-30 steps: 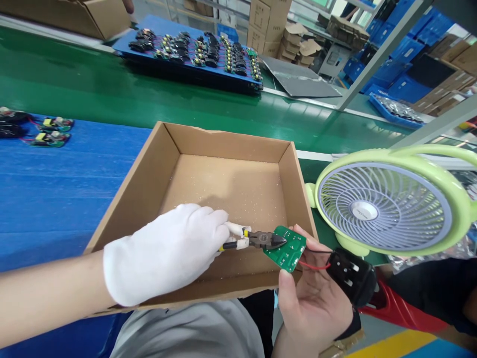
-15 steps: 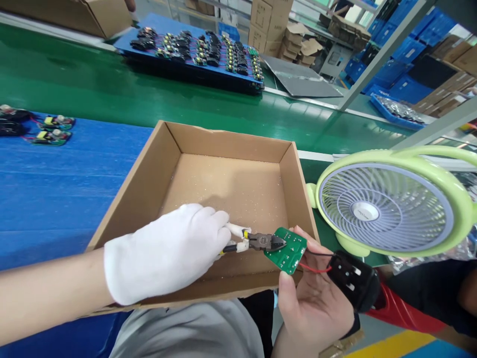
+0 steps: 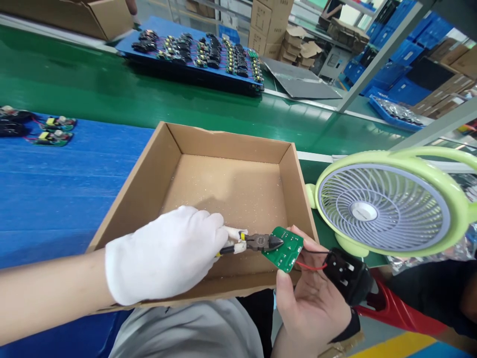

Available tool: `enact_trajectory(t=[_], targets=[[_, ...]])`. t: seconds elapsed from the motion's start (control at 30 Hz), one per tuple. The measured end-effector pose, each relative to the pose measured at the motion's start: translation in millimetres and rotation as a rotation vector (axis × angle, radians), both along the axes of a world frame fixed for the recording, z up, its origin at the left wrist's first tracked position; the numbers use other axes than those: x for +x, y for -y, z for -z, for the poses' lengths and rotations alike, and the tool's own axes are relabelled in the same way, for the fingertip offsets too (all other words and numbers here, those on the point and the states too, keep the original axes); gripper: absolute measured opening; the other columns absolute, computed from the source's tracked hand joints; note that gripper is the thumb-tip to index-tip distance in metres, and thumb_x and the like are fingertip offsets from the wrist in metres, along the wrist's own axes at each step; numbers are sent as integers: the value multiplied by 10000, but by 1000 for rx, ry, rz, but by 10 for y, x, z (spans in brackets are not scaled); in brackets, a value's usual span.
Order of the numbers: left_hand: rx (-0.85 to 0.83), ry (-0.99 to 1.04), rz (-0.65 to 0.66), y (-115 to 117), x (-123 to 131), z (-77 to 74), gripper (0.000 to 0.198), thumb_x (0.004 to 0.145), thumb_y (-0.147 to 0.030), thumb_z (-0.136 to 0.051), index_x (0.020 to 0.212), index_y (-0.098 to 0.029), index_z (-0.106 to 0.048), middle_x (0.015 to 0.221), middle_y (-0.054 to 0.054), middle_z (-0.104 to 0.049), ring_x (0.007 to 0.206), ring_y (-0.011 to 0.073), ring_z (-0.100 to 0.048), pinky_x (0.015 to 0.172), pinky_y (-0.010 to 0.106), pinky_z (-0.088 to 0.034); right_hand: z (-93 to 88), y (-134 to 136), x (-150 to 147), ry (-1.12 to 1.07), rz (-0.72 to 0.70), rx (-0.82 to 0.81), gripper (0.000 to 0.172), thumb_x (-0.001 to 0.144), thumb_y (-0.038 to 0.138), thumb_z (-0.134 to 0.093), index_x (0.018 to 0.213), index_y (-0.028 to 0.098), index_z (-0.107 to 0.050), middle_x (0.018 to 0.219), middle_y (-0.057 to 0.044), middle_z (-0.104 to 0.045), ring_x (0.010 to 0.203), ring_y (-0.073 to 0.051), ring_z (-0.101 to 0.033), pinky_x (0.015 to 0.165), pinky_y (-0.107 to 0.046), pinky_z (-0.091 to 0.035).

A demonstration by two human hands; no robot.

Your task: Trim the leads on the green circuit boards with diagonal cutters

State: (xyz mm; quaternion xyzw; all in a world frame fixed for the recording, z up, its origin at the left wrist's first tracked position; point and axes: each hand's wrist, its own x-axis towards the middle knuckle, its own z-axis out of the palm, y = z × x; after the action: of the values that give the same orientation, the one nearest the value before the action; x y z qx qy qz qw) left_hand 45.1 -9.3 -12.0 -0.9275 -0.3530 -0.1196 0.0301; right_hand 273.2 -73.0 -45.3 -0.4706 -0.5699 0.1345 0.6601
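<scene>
My left hand [image 3: 169, 256], in a white glove, is closed around the handles of a pair of wire cutters [image 3: 261, 241]. The cutters' dark jaws lie against the face of a green circuit board [image 3: 283, 249]. Bare fingers of my right hand [image 3: 315, 303] grip that board by its edges, thumb at the near side. Red and black wires run from the board to a black plug housing [image 3: 347, 274] with metal contacts, beside the right hand. Beneath both hands stands an open cardboard box [image 3: 223, 144], with tiny bright clippings scattered over its floor.
A light-green fan [image 3: 383, 211] stands right of the box. At left, several wired boards [image 3: 54, 136] lie on a blue surface [image 3: 67, 189]. Across the green bench [image 3: 93, 84], a blue tray [image 3: 156, 27] carries rows of boards. A dark-sleeved person [image 3: 432, 293] is at right.
The board, cutters and right hand have shifted slightly to the left, and the black plug housing has moved left with them. Both grips look the same.
</scene>
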Motion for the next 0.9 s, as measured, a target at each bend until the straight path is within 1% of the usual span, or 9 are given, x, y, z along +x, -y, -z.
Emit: enact_trajectory(t=[0.13,0.23,0.33,0.4,0.47,0.57,0.67,0.77,0.9], targets=[[-3,32,-14,-21,-25,5,265,922,-55,-532,764,-255,-603,653,25,-604,502,213,-510,547,384,-282,-20,-6,-31,-31,28,-16,396,901,168,-856,1286,175,-768,1202,-142,-882,1009,-286,-892,730,-349,-767],[-41,103,-9,-48,-44,23,228,978,-80,-536,851,-237,-644,737,28,-659,545,201,-562,566,358,-363,-14,-1,-35,-37,50,-38,383,907,157,-848,1283,171,-774,1209,-147,-884,956,-264,-890,696,-318,-755],[-49,134,7,-68,-28,40,252,957,-51,-519,994,-216,-706,859,57,-732,655,231,-670,629,356,-459,-6,-2,-30,-61,19,-35,421,893,106,-849,1299,193,-780,1237,-121,-884,910,-228,-889,701,-282,-751],[-25,121,14,-70,-3,40,312,936,-32,-507,1050,-219,-730,877,54,-741,676,245,-685,644,364,-474,1,-5,-25,-57,17,-30,419,899,108,-846,1303,191,-778,1239,-129,-883,911,-239,-892,698,-298,-759],[-3,87,2,-65,18,29,317,928,-30,-513,1021,-231,-740,827,38,-717,624,242,-649,612,365,-442,9,-7,-20,-46,13,-17,417,902,128,-847,1309,182,-774,1232,-144,-882,949,-268,-898,684,-318,-764],[27,54,2,-52,29,12,278,912,-34,-526,924,-237,-716,758,30,-681,566,243,-615,567,367,-403,17,-9,-15,-32,0,-5,439,895,139,-847,1325,176,-769,1228,-151,-882,983,-287,-899,684,-334,-767],[61,50,29,-48,35,4,262,881,-27,-526,872,-239,-680,741,37,-681,554,258,-633,551,378,-421,11,-13,-12,-21,6,-8,436,888,131,-838,1317,175,-773,1226,-146,-883,957,-275,-897,668,-322,-760],[80,50,32,-54,53,-5,269,839,-5,-532,846,-239,-664,727,39,-674,547,263,-646,535,385,-436,1,-11,-9,-24,-2,-7,463,865,91,-841,1313,189,-778,1227,-117,-888,967,-250,-897,674,-281,-750],[101,43,21,-59,66,-35,287,808,12,-535,837,-243,-663,717,38,-670,544,269,-650,524,398,-452,3,4,-8,-43,-3,-12,459,865,110,-865,1310,179,-780,1233,-127,-887,974,-266,-901,685,-300,-760]])
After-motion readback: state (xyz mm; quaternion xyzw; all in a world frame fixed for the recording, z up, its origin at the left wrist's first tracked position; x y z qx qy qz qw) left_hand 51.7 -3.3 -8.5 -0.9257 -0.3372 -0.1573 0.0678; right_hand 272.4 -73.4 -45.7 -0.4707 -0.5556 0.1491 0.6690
